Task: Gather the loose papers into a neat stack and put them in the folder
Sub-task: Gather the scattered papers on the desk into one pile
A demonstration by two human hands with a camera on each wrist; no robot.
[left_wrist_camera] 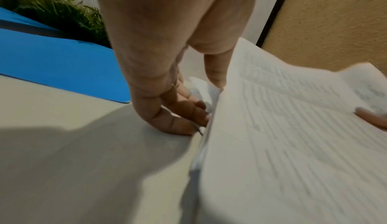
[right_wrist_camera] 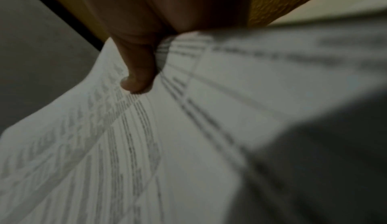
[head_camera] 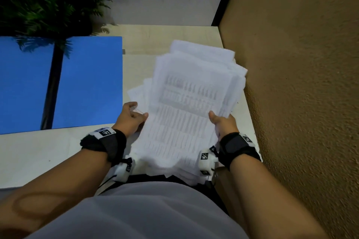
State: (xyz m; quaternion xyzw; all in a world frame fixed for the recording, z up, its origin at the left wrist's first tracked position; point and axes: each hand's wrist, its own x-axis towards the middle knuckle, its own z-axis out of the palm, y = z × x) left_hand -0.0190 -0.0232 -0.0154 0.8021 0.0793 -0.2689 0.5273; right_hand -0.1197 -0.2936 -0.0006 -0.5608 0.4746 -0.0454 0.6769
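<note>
We see the uneven pile of white printed paper sheets right of centre in the head view, lying on the pale beige surface with its edges fanned out and not squared. Our left hand sits at the pile's left edge; in the left wrist view its curled fingers tuck under the sheets while the thumb lies on top, so this grip holds the papers. Our right hand is at the pile's right edge, thumb pressed down on the top page; the other fingers are hidden beneath, so we take this grip to be pinching the pile too. The flat blue folder lies at centre left of the frame, apart from the papers, with a dark band down it. A green fern-like plant fills the upper left, and a textured tan wall runs down the right side, just beside the pile.
</note>
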